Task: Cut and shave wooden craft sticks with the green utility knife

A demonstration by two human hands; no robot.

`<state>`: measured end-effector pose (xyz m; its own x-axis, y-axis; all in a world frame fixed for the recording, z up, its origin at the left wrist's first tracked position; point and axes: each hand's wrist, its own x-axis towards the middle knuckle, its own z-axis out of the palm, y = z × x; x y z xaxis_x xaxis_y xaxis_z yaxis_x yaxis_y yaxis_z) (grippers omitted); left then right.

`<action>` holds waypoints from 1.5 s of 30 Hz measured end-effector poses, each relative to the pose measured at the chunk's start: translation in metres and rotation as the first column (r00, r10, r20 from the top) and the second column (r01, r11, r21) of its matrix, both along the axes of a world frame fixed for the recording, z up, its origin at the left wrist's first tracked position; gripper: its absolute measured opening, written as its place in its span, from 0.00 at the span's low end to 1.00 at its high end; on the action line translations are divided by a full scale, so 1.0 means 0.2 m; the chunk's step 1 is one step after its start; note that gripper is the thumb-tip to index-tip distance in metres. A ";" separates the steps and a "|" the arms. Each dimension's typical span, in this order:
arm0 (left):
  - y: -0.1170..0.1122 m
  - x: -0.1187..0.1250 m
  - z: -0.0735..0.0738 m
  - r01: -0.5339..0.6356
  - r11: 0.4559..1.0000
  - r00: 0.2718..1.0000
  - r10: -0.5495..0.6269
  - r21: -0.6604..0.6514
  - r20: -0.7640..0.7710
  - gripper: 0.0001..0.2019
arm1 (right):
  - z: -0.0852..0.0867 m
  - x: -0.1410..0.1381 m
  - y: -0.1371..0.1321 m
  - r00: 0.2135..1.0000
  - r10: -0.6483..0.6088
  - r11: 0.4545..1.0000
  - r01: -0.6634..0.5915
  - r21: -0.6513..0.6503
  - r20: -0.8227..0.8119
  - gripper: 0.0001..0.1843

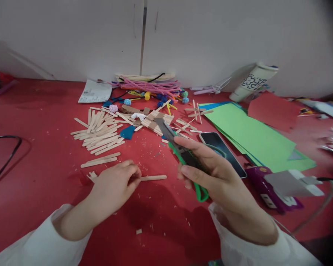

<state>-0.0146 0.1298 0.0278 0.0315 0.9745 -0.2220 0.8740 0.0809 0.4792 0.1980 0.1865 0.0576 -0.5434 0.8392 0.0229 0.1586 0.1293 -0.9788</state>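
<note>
My left hand [115,184] is closed in a pinch low over the red table, on the near end of a wooden craft stick [154,178]. The stick's other end points right and lies flat; the fingertips are partly hidden. In my right hand [211,173] is a green-and-black utility knife [184,153], its grey blade pointing up and to the left. My right index finger stretches along the knife and the thumb presses on its side. Two craft sticks [101,160] lie beyond my left hand, and short stick pieces [91,176] stick out beside its wrist.
Loose craft sticks [102,133] are heaped at centre left, near a taped stick panel [157,122]. Pipe cleaners [150,85] lie along the back. At right are a phone [222,151], green paper [252,136], a purple power strip [266,186] and a tilted tumbler [252,81].
</note>
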 end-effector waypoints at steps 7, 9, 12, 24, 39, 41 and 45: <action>0.00 -0.03 -0.03 0.012 1.000 1.000 -0.013 0.013 0.005 0.05 | 0.02 0.03 0.04 0.936 0.109 0.909 -0.230 0.348 0.334 0.23; 0.00 -0.03 -0.03 0.026 1.000 1.000 -0.026 0.003 0.008 0.06 | 0.03 0.03 0.04 0.942 0.092 0.882 -0.228 0.413 0.324 0.22; -0.01 -0.04 0.00 0.076 0.997 0.997 -0.076 0.030 0.004 0.08 | 0.02 0.02 0.04 0.965 0.052 0.893 -0.161 0.420 0.258 0.19; -0.03 -0.08 0.00 0.430 0.898 0.895 -0.409 0.094 -0.180 0.26 | 0.04 0.03 -0.05 0.982 -0.031 0.999 0.038 0.035 -0.185 0.29; -0.09 0.06 -0.06 0.288 0.917 0.917 -0.181 0.276 -0.356 0.30 | -0.02 -0.08 -0.04 0.998 -0.063 0.896 0.068 0.438 -0.026 0.13; -0.09 0.07 -0.06 0.293 0.915 0.913 -0.181 0.277 -0.365 0.30 | -0.04 -0.09 -0.04 1.000 -0.028 0.896 0.023 0.443 0.004 0.11; -0.09 0.08 -0.07 0.292 0.910 0.915 -0.176 0.293 -0.363 0.29 | -0.08 -0.09 -0.01 0.990 -0.049 0.858 -0.025 0.512 0.130 0.09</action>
